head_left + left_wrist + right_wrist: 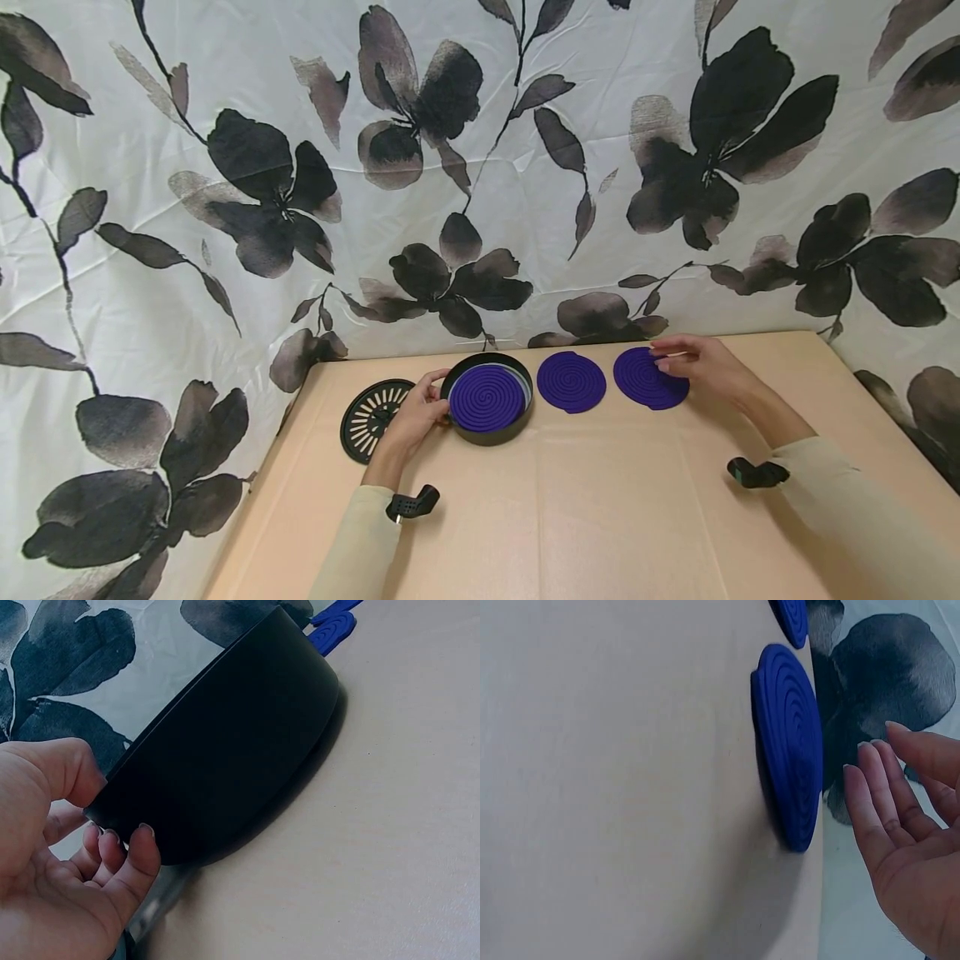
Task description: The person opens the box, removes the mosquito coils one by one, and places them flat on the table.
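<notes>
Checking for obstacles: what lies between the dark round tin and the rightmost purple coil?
Another purple coil lies between the dark round tin and the rightmost coil; the head view shows it.

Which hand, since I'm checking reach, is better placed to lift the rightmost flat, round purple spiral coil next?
Probably the right hand: it hovers with empty fingers just above that coil. The left hand is farther away and occupied, pinching the edge of the round black container.
</notes>
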The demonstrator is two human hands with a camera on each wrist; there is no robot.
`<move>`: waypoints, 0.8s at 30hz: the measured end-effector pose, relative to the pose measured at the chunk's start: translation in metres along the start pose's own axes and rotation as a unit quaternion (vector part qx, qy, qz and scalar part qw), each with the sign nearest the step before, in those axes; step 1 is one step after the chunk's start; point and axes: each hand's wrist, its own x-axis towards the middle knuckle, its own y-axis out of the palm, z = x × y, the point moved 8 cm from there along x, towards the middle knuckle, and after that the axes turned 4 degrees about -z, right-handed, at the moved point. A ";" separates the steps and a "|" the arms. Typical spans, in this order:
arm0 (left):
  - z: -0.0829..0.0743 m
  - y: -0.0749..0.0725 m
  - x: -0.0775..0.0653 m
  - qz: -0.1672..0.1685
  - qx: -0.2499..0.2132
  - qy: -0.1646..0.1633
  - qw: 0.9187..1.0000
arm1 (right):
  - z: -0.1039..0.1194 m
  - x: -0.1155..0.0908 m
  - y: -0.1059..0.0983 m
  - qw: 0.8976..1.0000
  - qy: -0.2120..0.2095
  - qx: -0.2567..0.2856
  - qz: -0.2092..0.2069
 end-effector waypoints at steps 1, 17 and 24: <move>0.000 0.000 0.000 0.000 0.000 -0.001 1.000 | 0.001 0.001 0.002 1.000 -0.003 0.004 0.003; -0.024 0.002 -0.016 0.031 0.015 -0.008 0.999 | 0.022 0.008 0.032 0.999 -0.006 0.041 0.034; -0.030 0.002 -0.020 0.028 0.013 -0.007 1.000 | 0.032 0.013 0.045 0.998 -0.012 0.041 0.039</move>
